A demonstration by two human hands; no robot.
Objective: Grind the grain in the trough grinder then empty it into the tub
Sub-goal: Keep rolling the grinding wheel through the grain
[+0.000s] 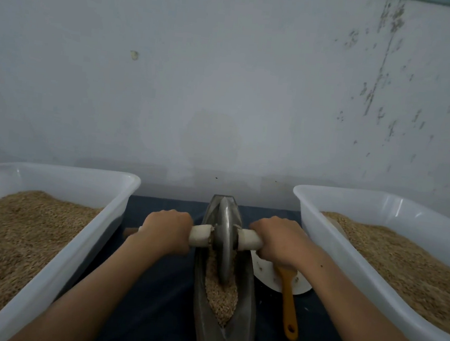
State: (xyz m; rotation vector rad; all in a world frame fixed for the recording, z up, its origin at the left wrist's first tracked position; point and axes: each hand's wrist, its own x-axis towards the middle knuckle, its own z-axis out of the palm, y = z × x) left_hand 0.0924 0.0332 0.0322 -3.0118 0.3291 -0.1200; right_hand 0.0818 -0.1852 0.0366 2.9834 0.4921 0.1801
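Note:
A long metal trough grinder (pixel 246 310) lies lengthwise in front of me on a dark cloth. Its metal wheel (pixel 225 242) stands upright in the groove, toward the far end. Grain (pixel 219 299) fills the near part of the groove. A pale axle handle (pixel 201 235) runs through the wheel. My left hand (pixel 166 230) is closed on the left end of it, and my right hand (pixel 280 240) grips the right end. A white tub (pixel 78 252) full of grain stands at the left, and a second white tub (pixel 328 251) with grain at the right.
A white dish (pixel 263 273) with an orange-handled brush (pixel 289 308) lies between the trough and the right tub. A grey wall (pixel 226 88) rises just behind the table. The dark cloth (pixel 155 306) shows between the tubs.

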